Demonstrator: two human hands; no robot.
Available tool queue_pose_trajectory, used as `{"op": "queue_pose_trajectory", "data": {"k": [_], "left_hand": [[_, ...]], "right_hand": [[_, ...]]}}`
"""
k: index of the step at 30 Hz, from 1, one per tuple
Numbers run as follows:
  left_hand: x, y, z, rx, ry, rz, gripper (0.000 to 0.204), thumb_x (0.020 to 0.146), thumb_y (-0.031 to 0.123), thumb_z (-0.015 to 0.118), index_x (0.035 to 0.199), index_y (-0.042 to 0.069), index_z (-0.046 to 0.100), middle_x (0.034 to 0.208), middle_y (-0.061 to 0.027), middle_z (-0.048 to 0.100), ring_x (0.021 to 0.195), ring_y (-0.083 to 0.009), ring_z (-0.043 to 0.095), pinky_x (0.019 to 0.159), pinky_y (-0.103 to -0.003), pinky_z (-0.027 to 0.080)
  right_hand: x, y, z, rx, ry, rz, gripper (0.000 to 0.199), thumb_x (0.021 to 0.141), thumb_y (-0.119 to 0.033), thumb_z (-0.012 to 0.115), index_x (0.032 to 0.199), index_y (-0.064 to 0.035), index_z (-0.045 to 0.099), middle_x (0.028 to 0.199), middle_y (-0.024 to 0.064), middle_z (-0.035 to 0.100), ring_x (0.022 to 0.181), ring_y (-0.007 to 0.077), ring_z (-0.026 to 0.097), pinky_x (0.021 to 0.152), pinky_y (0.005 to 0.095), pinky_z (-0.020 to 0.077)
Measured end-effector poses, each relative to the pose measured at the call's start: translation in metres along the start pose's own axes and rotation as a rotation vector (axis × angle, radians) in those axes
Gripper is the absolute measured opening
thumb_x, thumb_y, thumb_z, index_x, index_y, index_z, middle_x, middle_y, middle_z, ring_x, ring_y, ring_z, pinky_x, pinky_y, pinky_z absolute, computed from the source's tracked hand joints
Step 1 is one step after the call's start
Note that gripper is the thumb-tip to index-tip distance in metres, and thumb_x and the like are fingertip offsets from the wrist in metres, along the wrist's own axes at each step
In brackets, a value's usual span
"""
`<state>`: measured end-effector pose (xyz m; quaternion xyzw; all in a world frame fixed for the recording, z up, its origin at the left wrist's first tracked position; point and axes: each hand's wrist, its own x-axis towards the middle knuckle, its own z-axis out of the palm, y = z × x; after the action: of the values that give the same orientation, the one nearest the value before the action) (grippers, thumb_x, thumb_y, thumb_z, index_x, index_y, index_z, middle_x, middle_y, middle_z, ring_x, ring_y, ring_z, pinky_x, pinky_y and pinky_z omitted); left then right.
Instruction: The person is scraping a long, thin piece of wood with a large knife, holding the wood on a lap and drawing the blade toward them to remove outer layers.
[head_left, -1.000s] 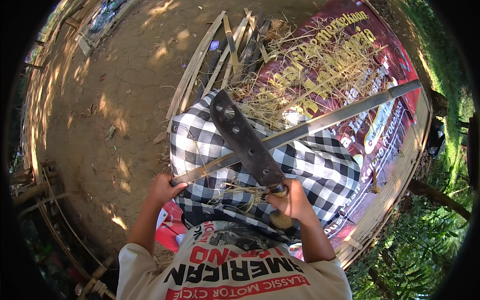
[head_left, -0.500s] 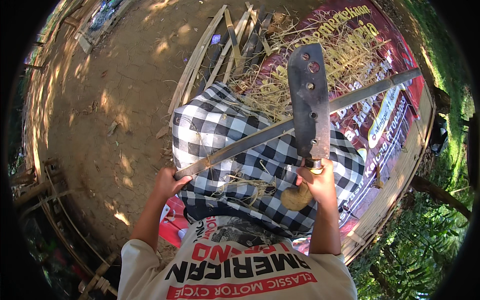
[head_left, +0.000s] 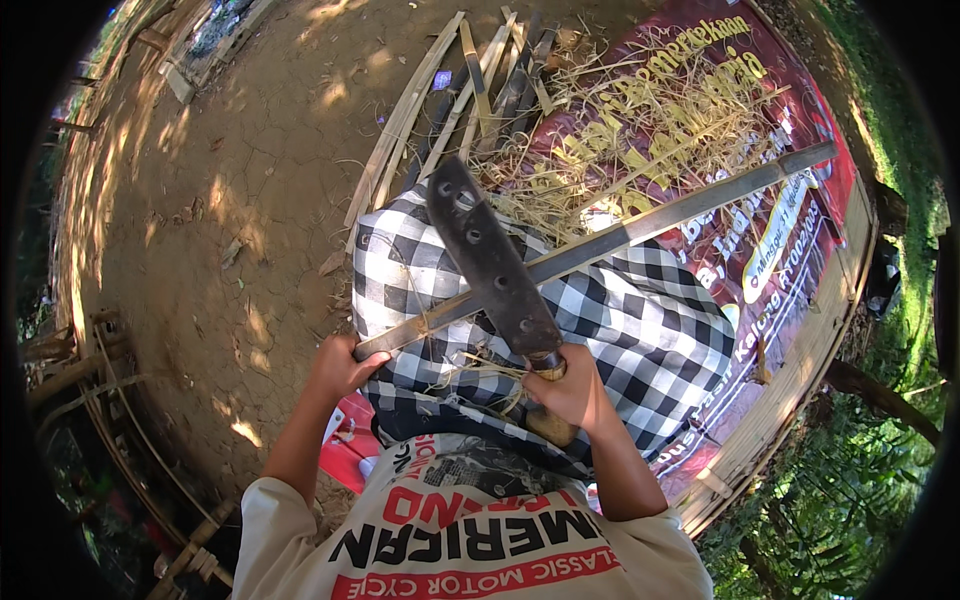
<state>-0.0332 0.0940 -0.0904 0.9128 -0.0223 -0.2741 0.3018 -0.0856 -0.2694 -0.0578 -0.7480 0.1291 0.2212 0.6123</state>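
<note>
Right hand (head_left: 572, 388) closed on the wooden handle of a broad knife (head_left: 492, 262); its blade crosses over a long bamboo strip (head_left: 600, 245). Left hand (head_left: 343, 362) grips the strip's near end, steadying it across the checked cloth (head_left: 640, 330) on the lap. For a clean shave—judged here—keep the blade shallow, stroke away from the body, left fingers clear of the edge.

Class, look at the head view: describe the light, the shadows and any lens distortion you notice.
Head view: dappled sunlight patches the dirt ground, the rest lying in leaf shade; the fisheye bends the platform edge into a curve and blacks out the corners; the blade in the right hand looks sharp, not blurred.
</note>
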Motion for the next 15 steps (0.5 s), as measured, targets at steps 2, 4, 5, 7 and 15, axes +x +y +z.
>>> {"op": "queue_pose_trajectory", "data": {"k": [2,4,5,7,15], "left_hand": [[-0.004,0.018,-0.004,-0.019,0.010,0.004,0.059,0.073,0.053,0.074,0.071,-0.005,0.064,0.059,-0.0238,0.057,0.056,-0.0377,0.061,0.053,-0.042,0.046],[-0.008,0.005,0.004,-0.026,0.029,-0.042,0.059,0.072,0.052,0.075,0.075,-0.006,0.065,0.061,-0.0232,0.059,0.058,-0.0383,0.063,0.055,-0.042,0.048],[-0.010,0.000,0.006,0.022,0.036,-0.068,0.058,0.072,0.051,0.075,0.076,-0.005,0.066,0.061,-0.0229,0.060,0.059,-0.0383,0.063,0.056,-0.042,0.048],[-0.004,0.002,0.008,0.080,0.043,-0.094,0.053,0.071,0.048,0.077,0.078,-0.004,0.068,0.063,-0.0219,0.062,0.060,-0.0376,0.064,0.057,-0.041,0.049],[-0.009,-0.001,0.007,-0.033,0.050,-0.041,0.045,0.071,0.040,0.076,0.080,-0.003,0.069,0.065,-0.0219,0.063,0.062,-0.0354,0.065,0.060,-0.042,0.051]], "right_hand": [[0.001,-0.021,-0.010,-0.058,0.006,0.048,0.015,0.073,-0.005,0.067,0.084,0.0053,0.063,0.068,0.0117,0.065,0.062,0.0154,0.062,0.059,0.0299,0.0493],[-0.001,-0.035,-0.025,0.176,0.195,-0.009,0.009,0.073,-0.001,0.065,0.078,0.0041,0.061,0.064,0.0091,0.063,0.058,0.0139,0.060,0.056,0.0292,0.0480],[0.002,-0.041,-0.038,0.351,0.135,-0.016,0.006,0.076,0.006,0.060,0.079,0.0020,0.057,0.062,0.0050,0.057,0.052,0.0116,0.056,0.050,0.0256,0.0453],[0.005,-0.037,-0.038,0.341,0.172,0.014,0.008,0.076,0.007,0.059,0.079,0.0008,0.056,0.061,0.0043,0.056,0.052,0.0113,0.056,0.050,0.0256,0.0456],[0.004,-0.044,-0.014,0.049,0.066,0.009,0.009,0.072,-0.002,0.066,0.077,0.0029,0.061,0.062,0.0073,0.060,0.056,0.0130,0.057,0.054,0.0291,0.0462]]}}
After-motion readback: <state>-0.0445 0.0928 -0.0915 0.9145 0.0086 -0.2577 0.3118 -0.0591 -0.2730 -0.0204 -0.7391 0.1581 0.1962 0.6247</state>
